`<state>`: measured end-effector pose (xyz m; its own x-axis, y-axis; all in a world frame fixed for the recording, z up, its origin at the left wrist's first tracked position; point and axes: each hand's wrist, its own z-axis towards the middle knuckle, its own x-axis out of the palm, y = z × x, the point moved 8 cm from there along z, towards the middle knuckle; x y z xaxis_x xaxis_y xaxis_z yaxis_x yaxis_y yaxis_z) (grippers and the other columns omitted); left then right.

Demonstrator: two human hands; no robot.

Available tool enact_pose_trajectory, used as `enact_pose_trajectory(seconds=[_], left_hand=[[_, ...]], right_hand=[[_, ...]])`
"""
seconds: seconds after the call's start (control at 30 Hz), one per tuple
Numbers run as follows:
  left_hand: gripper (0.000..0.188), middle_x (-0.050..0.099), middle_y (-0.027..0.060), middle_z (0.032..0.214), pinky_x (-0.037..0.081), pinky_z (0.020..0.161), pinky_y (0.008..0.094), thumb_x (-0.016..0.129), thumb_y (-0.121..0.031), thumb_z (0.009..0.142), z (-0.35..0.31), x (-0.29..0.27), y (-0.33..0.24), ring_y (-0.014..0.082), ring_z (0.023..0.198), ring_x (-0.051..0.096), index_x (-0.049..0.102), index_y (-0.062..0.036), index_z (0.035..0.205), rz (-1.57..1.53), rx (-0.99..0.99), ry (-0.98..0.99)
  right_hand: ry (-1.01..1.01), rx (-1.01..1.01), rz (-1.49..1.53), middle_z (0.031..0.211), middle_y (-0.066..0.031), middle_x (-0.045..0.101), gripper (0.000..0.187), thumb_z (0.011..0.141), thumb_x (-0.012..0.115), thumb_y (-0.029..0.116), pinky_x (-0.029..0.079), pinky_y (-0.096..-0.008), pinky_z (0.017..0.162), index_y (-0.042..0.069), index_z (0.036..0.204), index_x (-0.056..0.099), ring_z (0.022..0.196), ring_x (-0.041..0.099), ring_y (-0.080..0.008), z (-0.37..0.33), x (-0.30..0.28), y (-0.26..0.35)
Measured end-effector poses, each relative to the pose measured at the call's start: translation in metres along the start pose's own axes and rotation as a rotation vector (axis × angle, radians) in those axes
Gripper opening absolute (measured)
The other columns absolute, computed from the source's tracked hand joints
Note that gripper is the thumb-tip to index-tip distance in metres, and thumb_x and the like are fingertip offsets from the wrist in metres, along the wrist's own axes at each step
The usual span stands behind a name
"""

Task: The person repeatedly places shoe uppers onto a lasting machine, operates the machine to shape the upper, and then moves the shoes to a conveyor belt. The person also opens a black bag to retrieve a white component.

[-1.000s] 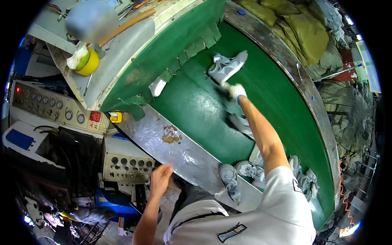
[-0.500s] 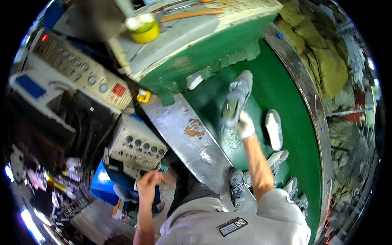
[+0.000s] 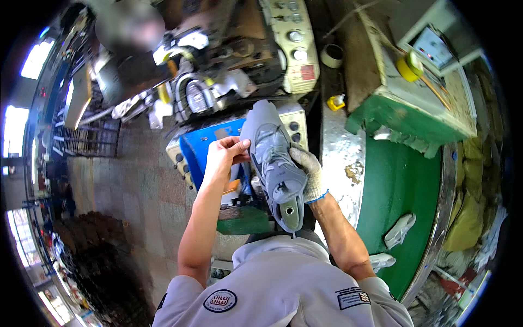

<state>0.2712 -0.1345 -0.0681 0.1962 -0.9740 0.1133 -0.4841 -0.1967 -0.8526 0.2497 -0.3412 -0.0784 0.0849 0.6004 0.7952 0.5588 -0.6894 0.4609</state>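
A grey lace-up sneaker [image 3: 272, 150] is held in front of my body, toe pointing away from me and heel near my waist. An olive-green form with a round hole [image 3: 290, 211] shows in its heel opening. My left hand [image 3: 224, 156] is bare, its thumb and curled fingers gripping the shoe's left edge near the toe. On the other side my right hand [image 3: 308, 171], in a white knit glove with a blue cuff, is closed around the shoe's right side. The shoe hides part of the right hand's fingers.
To the right runs a metal ledge [image 3: 342, 188] beside a green belt [image 3: 408, 185], where a light grey shoe [image 3: 400, 230] and another shoe [image 3: 381, 260] lie. A blue box [image 3: 204, 143] and a control panel [image 3: 297, 49] stand ahead. A yellow tape roll [image 3: 409, 67] sits on a cabinet.
My view has turned left. The gloved right hand has brought the sneaker from over the green belt to in front of my body, and my left hand has taken hold of it.
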Motion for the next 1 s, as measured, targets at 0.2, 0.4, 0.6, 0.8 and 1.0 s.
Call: enact_pose_trajectory(seconds=[0.2,0.4,0.6,0.8,1.0], left_hand=[[0.036,0.072,0.0112,0.099,0.062,0.072,0.0307,0.081,-0.007,0.084,0.004,-0.098,-0.017,0.0184,0.082,0.071,0.069,0.0062,0.115,-0.181,0.166,-0.264],[0.046,0.068,0.0185,0.120,0.062,0.081,0.0342,0.065,0.012,0.083,0.012,-0.147,-0.048,0.0250,0.095,0.072,0.061,0.0084,0.128,-0.307,0.363,-0.382],[0.052,0.071,0.0181,0.115,0.056,0.081,0.0253,0.073,0.003,0.084,0.024,-0.151,-0.058,0.0184,0.096,0.070,0.056,0.0096,0.133,-0.435,0.473,-0.363],[0.030,0.071,0.0067,0.110,0.056,0.082,0.0303,0.059,-0.021,0.102,0.036,-0.121,0.019,0.0149,0.096,0.068,0.065,-0.0020,0.125,-0.474,0.135,-0.135],[0.047,0.071,0.0032,0.094,0.052,0.073,0.0284,0.051,-0.042,0.108,0.043,-0.128,0.014,0.0105,0.082,0.064,0.071,0.0007,0.112,-0.317,0.157,-0.153]], right_hand=[[-0.048,-0.059,-0.256,0.122,-0.0090,0.065,0.055,0.093,0.072,0.022,0.047,-0.0297,0.097,-0.006,0.136,0.055,0.109,0.060,-0.0154,0.067,0.053,-0.046],[-0.010,-0.174,-0.327,0.128,-0.0094,0.064,0.054,0.096,0.068,0.025,0.047,-0.0293,0.098,-0.004,0.140,0.055,0.111,0.059,-0.0154,0.112,0.112,-0.055],[0.015,-0.260,-0.358,0.101,-0.0049,0.069,0.032,0.097,0.067,0.027,0.052,-0.0274,0.081,0.000,0.113,0.068,0.090,0.064,-0.0125,0.157,0.121,-0.070],[-0.081,-0.228,-0.300,0.105,-0.0063,0.070,0.039,0.095,0.069,0.027,0.049,-0.0274,0.086,-0.004,0.119,0.069,0.094,0.062,-0.0127,0.164,0.105,-0.087],[-0.132,-0.316,-0.375,0.106,-0.0071,0.070,0.042,0.097,0.068,0.028,0.050,-0.0272,0.085,-0.006,0.122,0.068,0.094,0.061,-0.0126,0.156,0.110,-0.084]])
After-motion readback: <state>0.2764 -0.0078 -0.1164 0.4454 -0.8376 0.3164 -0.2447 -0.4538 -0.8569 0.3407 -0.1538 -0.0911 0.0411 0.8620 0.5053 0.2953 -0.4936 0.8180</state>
